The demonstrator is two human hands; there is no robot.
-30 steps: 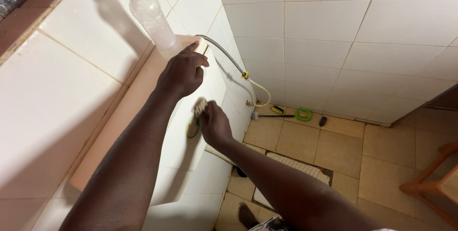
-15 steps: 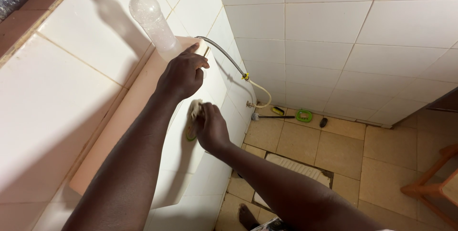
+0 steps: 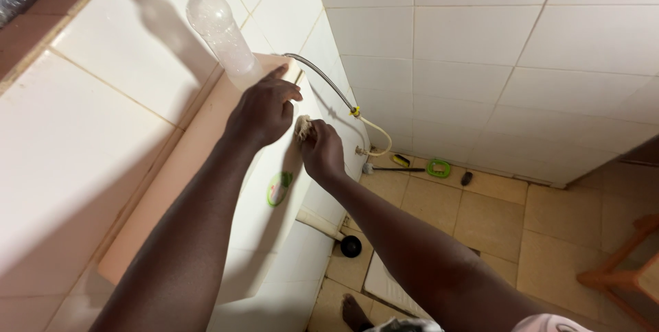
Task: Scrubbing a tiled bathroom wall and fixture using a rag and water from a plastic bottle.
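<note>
R hand (image 3: 322, 150) rubs cloth (image 3: 302, 126) at tank edge (image 3: 274, 188), L hand (image 3: 264, 109) on top

Bottle (image 3: 221, 30) and hose (image 3: 322, 79) beside hands.

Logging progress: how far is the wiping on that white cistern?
Done: no wiped area can be told apart. In hand: right hand presses a pale cloth near the white cistern top edge; left hand braces on the lid. Left: front face below, with its round sticker.
</note>
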